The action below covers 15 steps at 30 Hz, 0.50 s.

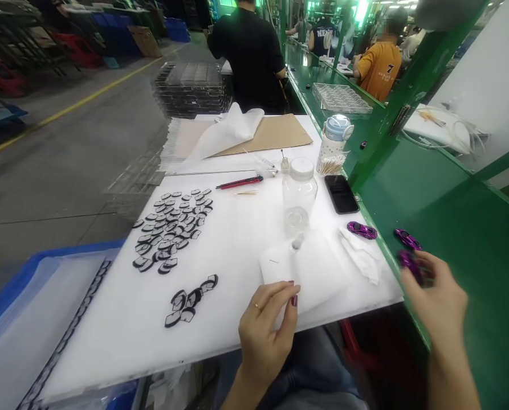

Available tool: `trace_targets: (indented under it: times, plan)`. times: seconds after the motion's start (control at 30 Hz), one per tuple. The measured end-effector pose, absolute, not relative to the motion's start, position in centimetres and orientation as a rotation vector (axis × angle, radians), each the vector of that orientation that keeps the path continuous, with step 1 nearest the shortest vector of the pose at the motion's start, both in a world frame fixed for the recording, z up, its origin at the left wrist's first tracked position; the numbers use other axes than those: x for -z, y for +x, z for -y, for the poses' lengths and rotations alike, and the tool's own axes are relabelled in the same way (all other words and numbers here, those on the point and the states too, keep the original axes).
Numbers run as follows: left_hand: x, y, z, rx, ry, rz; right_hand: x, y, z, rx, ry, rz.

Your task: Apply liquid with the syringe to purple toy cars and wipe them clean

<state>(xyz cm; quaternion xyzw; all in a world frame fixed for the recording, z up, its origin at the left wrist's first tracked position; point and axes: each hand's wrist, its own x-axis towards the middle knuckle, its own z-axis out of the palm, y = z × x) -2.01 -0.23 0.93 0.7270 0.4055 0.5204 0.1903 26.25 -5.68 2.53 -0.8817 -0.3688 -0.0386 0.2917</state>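
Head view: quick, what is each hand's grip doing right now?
Left hand: closed, nothing visible in its grip.
Right hand: closed, holding a metallic purple toy car.

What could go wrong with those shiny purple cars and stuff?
The right hand holds a purple toy car near the edge of the green bench, so it might slip into the dark gap below. The clear jar stands on the white board and might tip if the left hand bumps it.
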Motion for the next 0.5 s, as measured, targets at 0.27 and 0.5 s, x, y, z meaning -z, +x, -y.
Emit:
trace_targets:
  times: [0.27,0.5]
  plan:
    - [-0.5,0.0,4.2,-1.288,1.866,-0.750,-0.5,36.1,7.3,0.017,-2.770,0.939]
    - [0.4,3.3,6.5,-0.826,1.710,-0.779,0.6,36.8,-0.5,-0.031,-2.662,1.214]
